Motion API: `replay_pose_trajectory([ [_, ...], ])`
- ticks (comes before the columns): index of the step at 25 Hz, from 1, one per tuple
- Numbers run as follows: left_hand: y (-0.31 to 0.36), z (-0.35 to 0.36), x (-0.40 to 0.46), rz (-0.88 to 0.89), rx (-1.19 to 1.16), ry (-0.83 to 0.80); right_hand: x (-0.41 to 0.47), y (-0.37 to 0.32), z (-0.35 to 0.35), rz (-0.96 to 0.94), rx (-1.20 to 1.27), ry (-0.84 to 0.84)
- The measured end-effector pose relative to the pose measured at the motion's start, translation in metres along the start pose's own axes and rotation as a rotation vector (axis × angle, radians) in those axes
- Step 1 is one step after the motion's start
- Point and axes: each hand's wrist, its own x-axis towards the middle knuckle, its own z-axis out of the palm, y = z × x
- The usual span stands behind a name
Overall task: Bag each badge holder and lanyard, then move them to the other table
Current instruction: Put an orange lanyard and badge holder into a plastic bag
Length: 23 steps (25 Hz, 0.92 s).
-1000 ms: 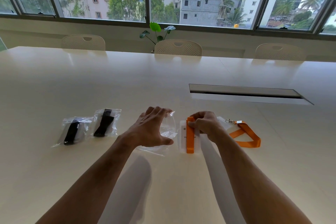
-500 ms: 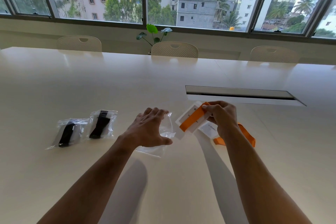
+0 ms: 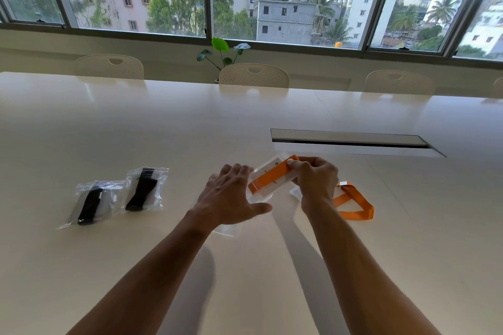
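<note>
A badge holder [image 3: 273, 175] wrapped with an orange lanyard [image 3: 268, 178] is pinched at its upper end by the curled fingers of the right hand [image 3: 315, 178] and is held tilted, lifted off the desk [image 3: 245, 117], with its lower end pointed at the left hand [image 3: 231, 196]. The left hand is spread over a clear bag [image 3: 231, 228]; its fingers are bent over the bag's far end, which appears to be held open, though the exact grip cannot be told from this angle. The two hands are set close together but not touching.

Two bagged sets with black lanyards, one bag [image 3: 92, 202] and a second bag [image 3: 145, 189], are laid side by side on the desk well to the left. A second orange lanyard [image 3: 353, 202] is left loose on the desk just behind the right wrist, with a further clear holder partly hidden beside it.

The step in hand is judged to be the third bagging: the wrapped holder is about to be slid into the bag. For the next move, the bag's mouth must be kept wide while the holder's lower corner is guided in. After that, one more set remains to be bagged, and nothing is yet carried to the other table.
</note>
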Motion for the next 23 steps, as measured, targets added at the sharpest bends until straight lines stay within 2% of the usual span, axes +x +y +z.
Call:
replay_pose_trajectory([
  [8,0.013,0.008,0.001,-0.078,-0.07,0.197,-0.028,0.006,0.019,-0.118,-0.122,-0.03],
  [14,0.022,0.007,0.0,-0.12,-0.172,0.3,-0.035,0.013,0.019,-0.015,-0.097,-0.144],
  [18,0.026,0.009,0.001,-0.191,-0.254,0.26,-0.032,0.016,0.016,0.076,-0.126,-0.319],
  [21,0.026,0.007,0.002,-0.163,-0.428,0.146,-0.023,0.012,0.01,0.109,-0.165,-0.496],
  [23,0.021,0.0,0.005,-0.147,-0.556,0.05,-0.015,0.011,0.002,0.096,-0.168,-0.557],
])
